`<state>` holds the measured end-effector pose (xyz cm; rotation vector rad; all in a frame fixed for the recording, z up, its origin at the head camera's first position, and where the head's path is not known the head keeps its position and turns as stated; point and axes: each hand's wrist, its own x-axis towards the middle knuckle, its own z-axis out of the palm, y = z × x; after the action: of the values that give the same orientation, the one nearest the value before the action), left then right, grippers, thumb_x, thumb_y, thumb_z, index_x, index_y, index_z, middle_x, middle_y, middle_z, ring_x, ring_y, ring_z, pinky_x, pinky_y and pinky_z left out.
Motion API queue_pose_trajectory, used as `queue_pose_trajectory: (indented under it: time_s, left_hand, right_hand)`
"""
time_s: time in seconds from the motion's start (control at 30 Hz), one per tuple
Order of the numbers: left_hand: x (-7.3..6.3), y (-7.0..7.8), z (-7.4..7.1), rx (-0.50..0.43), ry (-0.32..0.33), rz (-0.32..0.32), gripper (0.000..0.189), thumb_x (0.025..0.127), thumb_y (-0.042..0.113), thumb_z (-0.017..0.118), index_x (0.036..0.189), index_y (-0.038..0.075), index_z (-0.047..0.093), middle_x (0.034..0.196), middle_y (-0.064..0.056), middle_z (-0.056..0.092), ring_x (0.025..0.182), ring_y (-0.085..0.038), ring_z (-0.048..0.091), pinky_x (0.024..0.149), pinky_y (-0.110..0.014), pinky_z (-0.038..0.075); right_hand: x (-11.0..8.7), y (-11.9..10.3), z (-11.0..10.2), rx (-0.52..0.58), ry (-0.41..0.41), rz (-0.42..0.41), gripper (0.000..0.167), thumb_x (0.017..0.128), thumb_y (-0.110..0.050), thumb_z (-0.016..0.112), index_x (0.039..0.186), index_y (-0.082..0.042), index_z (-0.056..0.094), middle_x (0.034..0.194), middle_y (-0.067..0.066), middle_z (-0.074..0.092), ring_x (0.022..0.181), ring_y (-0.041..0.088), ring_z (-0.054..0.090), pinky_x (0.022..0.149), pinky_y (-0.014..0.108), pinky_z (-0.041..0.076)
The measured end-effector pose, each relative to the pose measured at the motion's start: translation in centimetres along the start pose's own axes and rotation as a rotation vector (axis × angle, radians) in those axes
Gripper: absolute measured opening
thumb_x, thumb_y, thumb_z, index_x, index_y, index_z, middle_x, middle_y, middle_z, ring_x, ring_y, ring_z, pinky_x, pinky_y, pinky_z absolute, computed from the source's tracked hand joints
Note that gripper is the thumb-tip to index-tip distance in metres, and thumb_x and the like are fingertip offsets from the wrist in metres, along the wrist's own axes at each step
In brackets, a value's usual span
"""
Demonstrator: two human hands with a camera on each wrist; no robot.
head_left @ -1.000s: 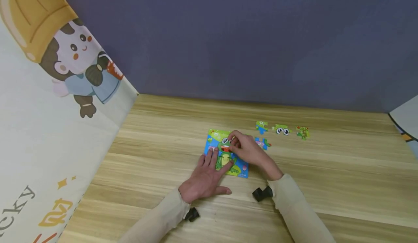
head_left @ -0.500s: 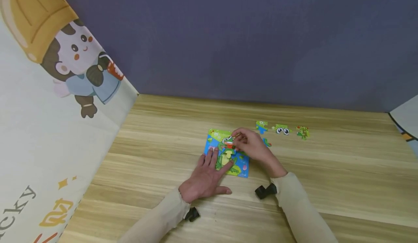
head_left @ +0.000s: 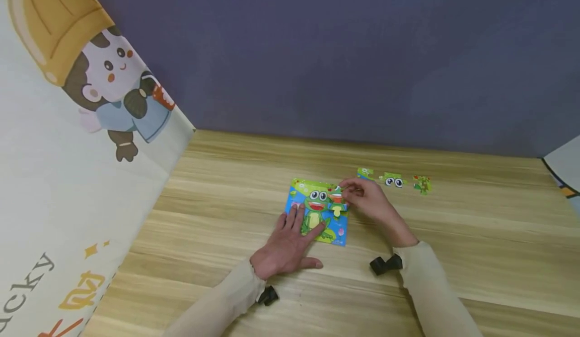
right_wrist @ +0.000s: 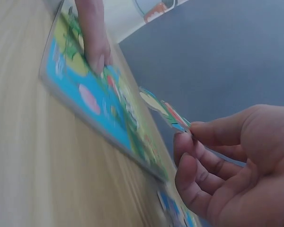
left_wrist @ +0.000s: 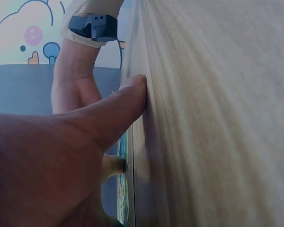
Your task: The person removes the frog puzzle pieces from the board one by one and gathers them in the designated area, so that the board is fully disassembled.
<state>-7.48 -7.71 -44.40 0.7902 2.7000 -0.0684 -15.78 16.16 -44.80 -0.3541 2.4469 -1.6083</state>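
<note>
A square frog puzzle board [head_left: 341, 237] lies on the wooden table. My left hand [head_left: 284, 249] rests flat on its lower left part, fingers spread; its thumb [left_wrist: 118, 106] touches the tabletop in the left wrist view. My right hand [head_left: 373, 203] is at the board's upper right and pinches a puzzle piece [head_left: 337, 207] between thumb and fingertips. This puzzle piece [right_wrist: 163, 109] shows a red mouth and a yellow belly, and stands tilted above the board in the right wrist view. A frog with wide eyes shows on the board beside it.
Behind the right hand lie loose puzzle pieces: a green and blue one [head_left: 364, 172], one with eyes [head_left: 393, 180] and a leafy one [head_left: 423, 185]. Another loose piece [right_wrist: 173, 205] lies beside the board, hidden from the head view. A dark wall [head_left: 340, 65] rises behind the table.
My right hand has moved right, lifting the puzzle piece away from the frog's face toward the board's right edge. The left hand has stayed in place.
</note>
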Motion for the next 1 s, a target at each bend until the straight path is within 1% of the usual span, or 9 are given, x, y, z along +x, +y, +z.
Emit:
queue_pose_trajectory:
  time_s: [0.13,0.23,0.37,0.5,0.57,0.77,0.87,1.0]
  left_hand:
    - [0.1,0.0,0.1,0.003,0.002,0.003,0.086,0.089,0.073,0.053,0.16,0.036,0.021,0.166,-0.03,0.008,0.156,-0.043,0.011,0.124,-0.054,0.026]
    - [0.1,0.0,0.1,0.004,0.005,0.005,0.086,0.089,0.073,0.053,0.16,0.036,0.021,0.166,-0.03,0.007,0.156,-0.044,0.011,0.124,-0.054,0.026]
    - [0.1,0.0,0.0,0.001,0.005,-0.001,0.086,0.089,0.073,0.053,0.16,0.036,0.021,0.166,-0.029,0.007,0.156,-0.043,0.01,0.124,-0.054,0.025]
    - [0.2,0.1,-0.1,-0.006,-0.003,-0.009,0.087,0.089,0.073,0.053,0.16,0.037,0.02,0.166,-0.029,0.006,0.156,-0.043,0.009,0.124,-0.054,0.024]
    - [0.3,0.1,-0.2,-0.007,-0.006,-0.012,0.087,0.088,0.073,0.053,0.16,0.037,0.02,0.167,-0.028,0.006,0.156,-0.043,0.009,0.124,-0.054,0.024]
    - [0.3,0.2,-0.1,0.0,-0.006,-0.016,0.087,0.088,0.074,0.053,0.16,0.038,0.02,0.167,-0.028,0.007,0.156,-0.042,0.01,0.124,-0.054,0.024]
    - [0.3,0.2,-0.1,0.006,-0.007,-0.017,0.087,0.088,0.074,0.052,0.16,0.038,0.02,0.167,-0.028,0.008,0.156,-0.042,0.011,0.124,-0.054,0.025]
    - [0.2,0.2,-0.1,0.008,-0.007,-0.017,0.087,0.088,0.074,0.052,0.16,0.038,0.02,0.167,-0.028,0.008,0.157,-0.042,0.011,0.124,-0.054,0.025]
  right_hand:
    - [-0.4,0.9,-1.1,0.016,-0.005,0.029,0.028,0.098,-0.001,0.059,0.124,0.011,0.06,0.103,0.027,0.067,0.078,0.004,0.066,0.071,0.023,0.058]
    - [-0.9,1.4,-2.1,0.022,-0.001,0.019,0.029,0.099,-0.001,0.058,0.125,0.011,0.059,0.103,0.027,0.066,0.078,0.002,0.066,0.07,0.022,0.058]
    - [-1.4,1.7,-3.7,-0.001,0.01,0.007,0.03,0.1,-0.004,0.057,0.126,0.011,0.059,0.103,0.026,0.064,0.079,0.001,0.067,0.072,0.023,0.058]
    - [-1.9,2.2,-5.2,-0.033,0.035,0.038,0.032,0.1,-0.005,0.057,0.128,0.01,0.059,0.105,0.024,0.064,0.081,-0.002,0.065,0.074,0.021,0.058]
    - [-2.3,2.5,-5.9,-0.037,0.049,0.043,0.032,0.101,-0.005,0.056,0.129,0.011,0.058,0.104,0.017,0.065,0.081,-0.003,0.065,0.074,0.02,0.058]
    - [-3.3,4.0,-7.7,-0.036,0.076,0.024,0.032,0.101,-0.007,0.056,0.128,0.012,0.058,0.095,-0.011,0.063,0.082,-0.004,0.063,0.074,0.019,0.057]
    - [-3.9,4.5,-8.3,-0.033,0.096,0.025,0.033,0.101,-0.009,0.057,0.127,0.013,0.058,0.093,-0.017,0.062,0.083,-0.005,0.064,0.073,0.018,0.058]
    - [-4.5,5.1,-9.1,-0.039,0.111,0.023,0.033,0.101,-0.008,0.057,0.127,0.014,0.057,0.093,-0.019,0.063,0.083,-0.005,0.063,0.072,0.017,0.057]
